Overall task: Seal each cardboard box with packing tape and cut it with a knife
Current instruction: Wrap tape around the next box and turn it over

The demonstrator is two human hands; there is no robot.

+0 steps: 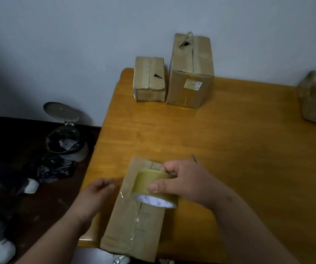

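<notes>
Four cardboard boxes sit on a wooden table. The nearest box, partly taped along its seam, lies at the front edge. The right hand grips the tape roll on it; the left hand, blurred, rests beside with fingers loosely curled, holding nothing. Cutting remains.
</notes>
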